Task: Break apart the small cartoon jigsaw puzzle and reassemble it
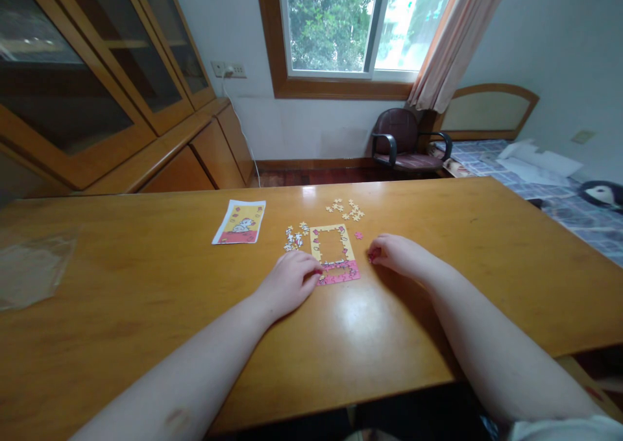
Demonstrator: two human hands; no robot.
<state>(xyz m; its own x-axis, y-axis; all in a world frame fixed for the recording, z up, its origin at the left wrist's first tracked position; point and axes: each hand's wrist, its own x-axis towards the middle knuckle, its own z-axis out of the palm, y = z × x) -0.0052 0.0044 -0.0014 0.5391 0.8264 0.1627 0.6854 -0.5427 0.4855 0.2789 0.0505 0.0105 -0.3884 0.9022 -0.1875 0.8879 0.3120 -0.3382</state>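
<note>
A partly joined jigsaw puzzle (351, 269), yellow above and pink below, lies on the table with gaps in its middle. My left hand (293, 277) rests at its lower left edge, fingers curled and their tips touching the border; whether they pinch a piece is hidden. To the right of the puzzle, my right hand (392, 254) holds a pink puzzle piece (372, 258) between thumb and fingers, close to the tabletop. Another pink piece (359, 235) lies alone by the puzzle's upper right. White patterned pieces (294, 238) sit to its left, and several yellow pieces (354, 211) are scattered beyond it.
A reference picture (241, 223) of a white animal lies left on the wooden table (195, 285). A clear plastic bag (34, 269) is at the far left. Past the table stand an office chair (402, 136) and a bed (487, 155); glass-fronted cabinets (121, 58) line the left.
</note>
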